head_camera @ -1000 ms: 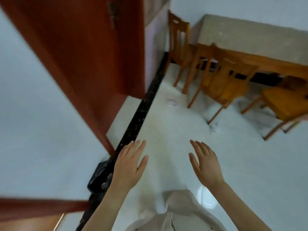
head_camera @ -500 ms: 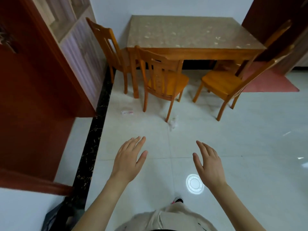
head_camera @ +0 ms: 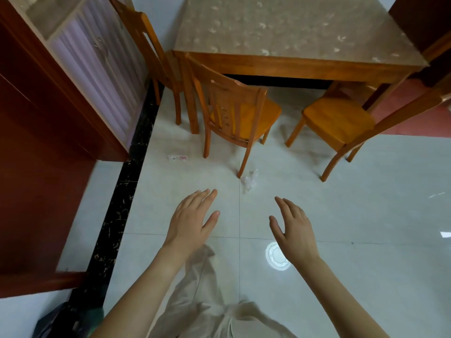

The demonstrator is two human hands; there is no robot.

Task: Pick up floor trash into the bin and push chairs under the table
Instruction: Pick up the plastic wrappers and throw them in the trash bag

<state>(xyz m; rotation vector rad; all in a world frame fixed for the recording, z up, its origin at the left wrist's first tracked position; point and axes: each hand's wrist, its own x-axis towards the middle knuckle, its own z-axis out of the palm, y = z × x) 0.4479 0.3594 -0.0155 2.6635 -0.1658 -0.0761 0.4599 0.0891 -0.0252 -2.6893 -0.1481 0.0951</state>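
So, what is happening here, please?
A person stands on the tiled floor facing a wooden table, both hands open and empty: left hand, right hand. Nothing is picked up yet. A crumpled wrapper lies by the leg of the nearest chair, and a small flat packet lies further left. That chair and another chair on the right are pulled out from the table.

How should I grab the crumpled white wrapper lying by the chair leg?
Pinch the crumpled wrapper from above, on the side facing you. It sits low on the floor tile with bunched folds sticking up, which fingertips can probably close on. The chair leg stands right behind it, so coming in from the near side keeps fingers clear. The right hand, open and empty, looks nearest.
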